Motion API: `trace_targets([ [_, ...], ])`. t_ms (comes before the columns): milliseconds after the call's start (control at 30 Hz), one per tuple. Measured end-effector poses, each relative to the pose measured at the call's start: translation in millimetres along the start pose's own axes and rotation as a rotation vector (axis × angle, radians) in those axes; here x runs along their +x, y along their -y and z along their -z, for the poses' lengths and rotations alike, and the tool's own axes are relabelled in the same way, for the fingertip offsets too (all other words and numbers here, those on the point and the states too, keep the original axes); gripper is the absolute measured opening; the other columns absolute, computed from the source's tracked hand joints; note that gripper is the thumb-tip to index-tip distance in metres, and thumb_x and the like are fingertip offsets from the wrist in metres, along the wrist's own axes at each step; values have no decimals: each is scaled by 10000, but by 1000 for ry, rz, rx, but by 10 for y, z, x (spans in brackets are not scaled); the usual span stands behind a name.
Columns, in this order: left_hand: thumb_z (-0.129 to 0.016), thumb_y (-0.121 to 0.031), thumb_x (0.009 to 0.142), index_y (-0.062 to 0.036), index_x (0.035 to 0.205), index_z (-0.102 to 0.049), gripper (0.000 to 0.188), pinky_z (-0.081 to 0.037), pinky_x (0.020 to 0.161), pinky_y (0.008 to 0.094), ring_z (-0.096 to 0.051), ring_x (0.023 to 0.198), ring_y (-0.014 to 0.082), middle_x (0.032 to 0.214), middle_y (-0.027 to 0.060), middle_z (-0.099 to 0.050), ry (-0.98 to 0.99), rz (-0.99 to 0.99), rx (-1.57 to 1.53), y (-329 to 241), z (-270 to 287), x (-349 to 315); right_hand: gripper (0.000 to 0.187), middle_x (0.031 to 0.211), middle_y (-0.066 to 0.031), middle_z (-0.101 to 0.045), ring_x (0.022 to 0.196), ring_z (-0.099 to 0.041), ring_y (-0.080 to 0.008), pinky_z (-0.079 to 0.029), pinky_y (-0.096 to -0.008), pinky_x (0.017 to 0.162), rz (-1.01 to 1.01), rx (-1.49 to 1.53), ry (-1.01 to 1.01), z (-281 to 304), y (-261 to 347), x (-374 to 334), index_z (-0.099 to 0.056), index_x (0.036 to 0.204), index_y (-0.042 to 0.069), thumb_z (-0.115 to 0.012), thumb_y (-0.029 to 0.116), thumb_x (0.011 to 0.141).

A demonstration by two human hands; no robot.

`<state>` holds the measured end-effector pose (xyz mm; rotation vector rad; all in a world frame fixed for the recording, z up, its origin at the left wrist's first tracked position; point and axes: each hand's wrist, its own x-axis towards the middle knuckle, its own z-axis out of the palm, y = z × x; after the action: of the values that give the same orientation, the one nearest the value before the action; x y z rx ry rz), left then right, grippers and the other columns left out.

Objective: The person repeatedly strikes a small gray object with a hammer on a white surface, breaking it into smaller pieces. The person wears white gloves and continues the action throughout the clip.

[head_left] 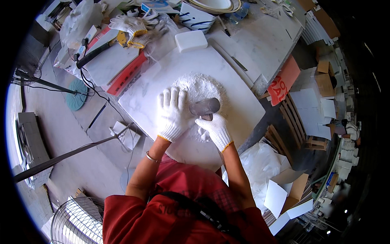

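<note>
My left hand (172, 114), in a white knit glove, lies with its fingers stretched out at the left side of a heap of crushed white powder (200, 83). My right hand (218, 132), gloved the same way, is closed round the short handle of a hammer (205, 107). The hammer's thick dark grey head hangs over the powder, pointing left toward my left hand; whether it touches the powder I cannot tell. Under both hands is a pale marble-like slab (140, 97), dusted white. Some white lumps (204, 134) lie below my right hand.
A white rounded block (191, 41) rests at the slab's far edge. Spare gloves (132, 26), plastic bags and bowls (197, 18) crowd the far side. Wire-guarded fan (77, 221) stands lower left. An opened carton (286, 193) and white plastic bag (260, 162) are at right.
</note>
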<state>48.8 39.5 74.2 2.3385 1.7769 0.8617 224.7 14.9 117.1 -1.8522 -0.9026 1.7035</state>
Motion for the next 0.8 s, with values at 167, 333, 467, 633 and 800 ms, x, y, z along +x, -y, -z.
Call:
trace_targets([
  [167,-866,-427,653,-33,1308,-586,814,-398,1040,553,-511,1223,418,1276,191,-553,5,3,-6,29,-19,-22,281,741,-64,-703,578,-669,-142,-508,-305,484,207,-127,-99,-18,98,-261,-715,1121,25,-820,179,910],
  [333,-857,-370,638,-40,1311,-588,797,-389,1056,555,-506,1245,418,1298,191,-550,0,-1,-1,28,-91,-48,335,934,-155,-748,819,-714,-365,-573,-465,718,522,-708,-260,-155,-258,60,-686,1095,56,-778,313,902],
  [467,-872,-383,640,-40,1310,-589,804,-385,1065,561,-496,1266,421,1314,193,-550,23,11,3,34,-60,-24,234,856,-84,-709,611,-663,-195,-522,-355,489,-52,-154,-40,-147,89,-26,-673,1062,39,-793,174,913],
  [633,-893,-409,637,-39,1308,-591,823,-383,1068,576,-503,1260,425,1303,193,-559,31,22,-30,-7,26,-6,240,748,-66,-706,537,-644,-136,-493,-296,462,54,-32,-40,-54,185,-244,-706,1096,14,-809,144,923],
  [800,-894,-426,639,-38,1306,-592,829,-379,1074,582,-498,1286,445,1312,206,-562,-11,-11,11,30,-87,-57,337,837,-134,-745,709,-712,-277,-558,-413,626,399,-604,-225,-134,-227,49,-706,1105,50,-772,319,912],
])
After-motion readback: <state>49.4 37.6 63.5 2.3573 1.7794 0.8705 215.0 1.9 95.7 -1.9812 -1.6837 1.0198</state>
